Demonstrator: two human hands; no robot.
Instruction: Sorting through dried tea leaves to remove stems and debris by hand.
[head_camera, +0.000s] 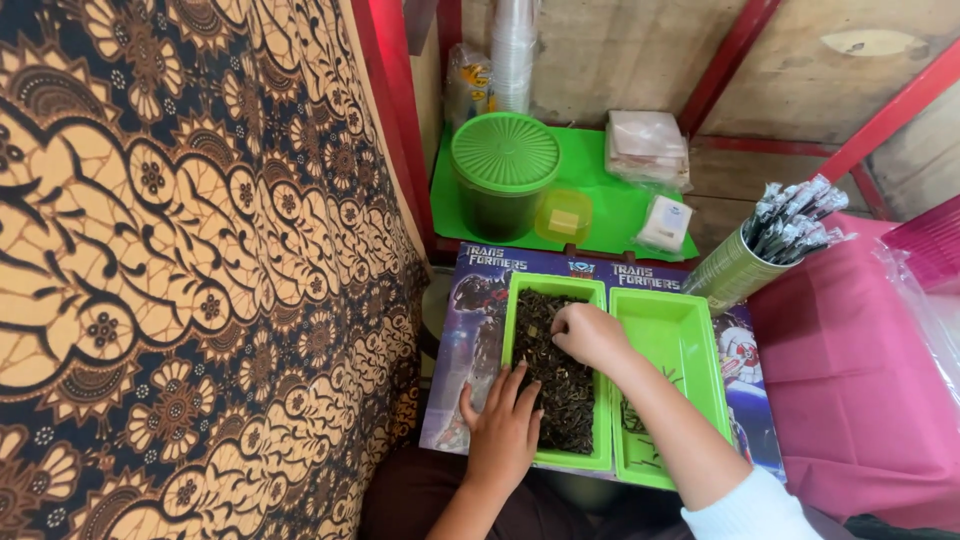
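head view: two green trays sat side by side on a printed board. the left tray (520, 300) was filled with dark dried leaves (565, 390); the right tray (690, 350) held only a few stray bits near its front edge, so it seemed set close to take what was picked out. the left hand (505, 425) lay flat over the front-left edge of the left tray, fingers spread and apart, clamped on nothing, seemingly steadying the tray. the right hand (590, 333) reached into the pile near the tray's back edge with fingers curled together into the leaves; whether it pinched anything could not be told. beyond the board's far edge, a green lidded tub (505, 160) stood on a green mat, and a can of wrapped straws (745, 265) leaned at the board's back-right corner, both within reach.
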